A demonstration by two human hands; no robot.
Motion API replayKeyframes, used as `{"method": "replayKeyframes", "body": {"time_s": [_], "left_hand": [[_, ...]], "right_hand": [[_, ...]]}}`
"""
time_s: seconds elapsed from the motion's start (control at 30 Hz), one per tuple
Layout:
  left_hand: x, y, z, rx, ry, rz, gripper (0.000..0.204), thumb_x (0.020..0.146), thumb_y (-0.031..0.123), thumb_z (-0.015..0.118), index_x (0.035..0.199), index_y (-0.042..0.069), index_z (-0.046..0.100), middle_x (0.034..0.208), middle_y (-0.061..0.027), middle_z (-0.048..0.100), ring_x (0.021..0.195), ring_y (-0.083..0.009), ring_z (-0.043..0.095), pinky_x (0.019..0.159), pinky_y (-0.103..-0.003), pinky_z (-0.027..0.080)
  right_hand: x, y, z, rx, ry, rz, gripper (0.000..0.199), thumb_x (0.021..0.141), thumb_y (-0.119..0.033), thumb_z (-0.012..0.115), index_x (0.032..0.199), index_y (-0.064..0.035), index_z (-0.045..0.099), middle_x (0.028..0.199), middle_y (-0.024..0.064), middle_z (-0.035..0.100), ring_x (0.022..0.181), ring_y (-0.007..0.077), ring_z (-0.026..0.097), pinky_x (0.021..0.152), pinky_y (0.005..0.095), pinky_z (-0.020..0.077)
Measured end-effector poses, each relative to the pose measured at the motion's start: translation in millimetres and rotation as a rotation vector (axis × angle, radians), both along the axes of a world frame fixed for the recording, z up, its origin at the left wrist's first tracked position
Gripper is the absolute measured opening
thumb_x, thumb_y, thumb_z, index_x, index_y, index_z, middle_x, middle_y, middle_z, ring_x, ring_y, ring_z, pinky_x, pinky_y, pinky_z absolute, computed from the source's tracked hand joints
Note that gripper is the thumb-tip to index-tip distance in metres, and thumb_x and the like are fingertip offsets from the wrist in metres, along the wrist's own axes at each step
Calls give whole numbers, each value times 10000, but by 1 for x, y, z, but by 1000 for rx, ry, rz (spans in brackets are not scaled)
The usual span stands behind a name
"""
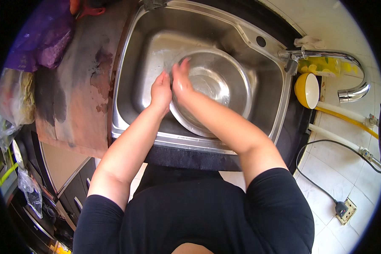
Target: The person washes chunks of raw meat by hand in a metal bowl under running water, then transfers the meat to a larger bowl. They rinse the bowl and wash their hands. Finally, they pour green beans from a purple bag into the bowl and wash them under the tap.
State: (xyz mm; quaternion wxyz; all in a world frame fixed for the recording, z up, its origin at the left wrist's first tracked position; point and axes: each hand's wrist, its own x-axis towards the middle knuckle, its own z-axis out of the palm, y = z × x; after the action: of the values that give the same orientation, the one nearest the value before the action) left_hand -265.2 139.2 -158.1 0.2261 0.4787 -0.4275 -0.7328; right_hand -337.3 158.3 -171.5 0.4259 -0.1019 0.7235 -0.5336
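Observation:
A round stainless steel bowl stands in the metal sink, with a bright, wet-looking sheen inside. Both hands meet at its left rim. My left hand is just outside that rim, its palm side turned toward the other hand; most of its fingers are hidden, so whether it grips the rim cannot be made out. My right hand is over the bowl's inner left side, close against the left one. Its fingers stretch away from me, slightly apart and smeared by motion. A narrow dark patch shows between the hands, too blurred to name.
The sink surrounds the bowl. Right of it are a curved chrome faucet, a yellow bowl with a white inside and a plugged-in black cord. Leftward lie a worn wooden board and a purple bag.

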Motion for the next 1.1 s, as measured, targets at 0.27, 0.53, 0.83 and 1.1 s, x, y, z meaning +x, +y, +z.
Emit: {"method": "replayKeyframes", "body": {"time_s": [0.27,0.53,0.83,1.1], "left_hand": [[-7,13,19,117,40,-40,399,932,166,416,1294,1,379,1232,-97,483,1108,-148,445,949,-261,332],[-10,2,34,60,36,18,368,905,126,476,1250,0,441,1115,-81,561,989,-129,510,867,-249,397],[-7,4,17,4,-42,-52,444,868,96,518,1286,15,391,1119,-95,549,985,-144,509,868,-264,392],[-1,-8,29,-140,7,-1,460,768,-26,540,1215,-30,431,1121,-127,542,985,-172,538,859,-271,413]], "right_hand": [[-45,17,-49,-3,601,-9,750,881,-337,405,1376,3,-45,1410,261,-147,1319,395,-97,1081,414,29],[-87,165,-6,589,766,1323,585,858,-364,451,1354,-101,288,1446,152,119,1335,357,46,1077,420,152],[-4,30,-63,-9,475,147,602,897,-275,321,1363,45,112,1440,222,-13,1338,341,-20,1094,372,32],[-77,170,37,566,730,1318,373,842,-277,477,1178,-118,515,1346,133,350,1273,315,268,1049,409,242]]}}
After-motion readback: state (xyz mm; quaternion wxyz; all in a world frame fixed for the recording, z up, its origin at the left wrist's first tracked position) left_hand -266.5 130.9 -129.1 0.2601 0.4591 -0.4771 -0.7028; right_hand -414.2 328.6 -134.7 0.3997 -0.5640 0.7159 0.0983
